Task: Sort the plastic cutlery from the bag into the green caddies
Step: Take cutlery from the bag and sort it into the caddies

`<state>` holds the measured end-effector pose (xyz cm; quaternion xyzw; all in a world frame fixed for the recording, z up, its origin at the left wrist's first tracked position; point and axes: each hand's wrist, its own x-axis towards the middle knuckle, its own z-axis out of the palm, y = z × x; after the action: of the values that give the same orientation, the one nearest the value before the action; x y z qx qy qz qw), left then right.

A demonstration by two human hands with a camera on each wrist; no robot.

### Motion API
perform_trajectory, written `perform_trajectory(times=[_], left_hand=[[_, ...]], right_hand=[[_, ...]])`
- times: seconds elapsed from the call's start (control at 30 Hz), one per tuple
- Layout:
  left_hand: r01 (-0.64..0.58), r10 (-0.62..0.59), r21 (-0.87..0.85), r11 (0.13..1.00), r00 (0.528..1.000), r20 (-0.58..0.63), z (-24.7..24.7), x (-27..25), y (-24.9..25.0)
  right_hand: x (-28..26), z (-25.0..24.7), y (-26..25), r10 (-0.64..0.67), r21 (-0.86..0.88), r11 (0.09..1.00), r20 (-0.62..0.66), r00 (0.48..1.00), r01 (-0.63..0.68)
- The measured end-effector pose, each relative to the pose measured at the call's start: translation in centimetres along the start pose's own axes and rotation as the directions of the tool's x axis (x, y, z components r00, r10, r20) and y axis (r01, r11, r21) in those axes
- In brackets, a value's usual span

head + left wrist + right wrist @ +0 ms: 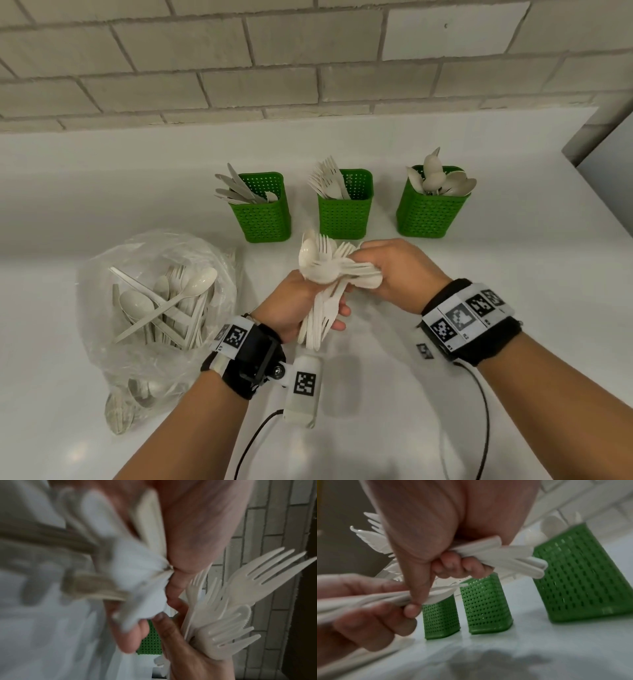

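Note:
Three green caddies stand in a row at the back: the left caddy (pixel 263 212) holds knives, the middle caddy (pixel 344 212) forks, the right caddy (pixel 430 212) spoons. A clear bag (pixel 154 308) with mixed white cutlery lies at the left. In front of the caddies my left hand (pixel 308 308) grips a bundle of cutlery (pixel 320 318). My right hand (pixel 387 270) grips a fan of forks (pixel 352 270) by the handles, right beside the left. The right wrist view shows its fingers (pixel 453 563) curled round the handles (pixel 513 559). Fork heads (pixel 240 599) show in the left wrist view.
The white counter (pixel 445 394) ends at a tiled wall behind the caddies and drops off at the right edge (pixel 589 192). Cables run from both wrist bands towards me. The bag's loose folds spread near my left forearm.

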<state>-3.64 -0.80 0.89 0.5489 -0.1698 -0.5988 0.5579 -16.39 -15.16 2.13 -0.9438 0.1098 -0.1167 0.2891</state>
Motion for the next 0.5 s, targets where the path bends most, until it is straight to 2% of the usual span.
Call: perform_trajectory(times=[0.07, 0.13, 0.23, 0.3, 0.37, 0.5], left_hand=[[0.002, -0.001, 0.014, 1.000, 1.000, -0.023, -0.3, 0.0, -0.2], [-0.022, 0.023, 0.006, 1.000, 0.994, -0.105, -0.6, 0.2, -0.1], [-0.106, 0.094, -0.038, 0.994, 0.969, -0.227, -1.0, 0.7, 0.0], [-0.152, 0.132, -0.070, 0.986, 0.964, -0.230, -0.8, 1.0, 0.0], [-0.183, 0.160, -0.088, 0.979, 0.962, -0.222, -0.4, 1.2, -0.1], [-0.243, 0.212, -0.105, 0.964, 0.946, -0.244, 1.2, 1.6, -0.1]], right_hand=[[-0.2, -0.8, 0.5, -0.043, -0.131, 0.990, 0.042, 0.998, 0.048], [-0.6, -1.7, 1.4, -0.027, -0.166, 0.986, 0.027, 0.999, 0.031], [-1.0, -2.5, 2.6, 0.119, -0.160, 0.979, -0.034, 0.992, -0.123], [-1.1, -2.3, 2.6, 0.269, 0.030, 0.963, -0.034, 0.963, -0.268], [-0.9, -1.4, 1.7, 0.376, 0.282, 0.893, -0.037, 0.926, -0.351], [0.0, 0.9, -0.1, 0.400, 0.569, 0.751, 0.013, 0.917, -0.335]])
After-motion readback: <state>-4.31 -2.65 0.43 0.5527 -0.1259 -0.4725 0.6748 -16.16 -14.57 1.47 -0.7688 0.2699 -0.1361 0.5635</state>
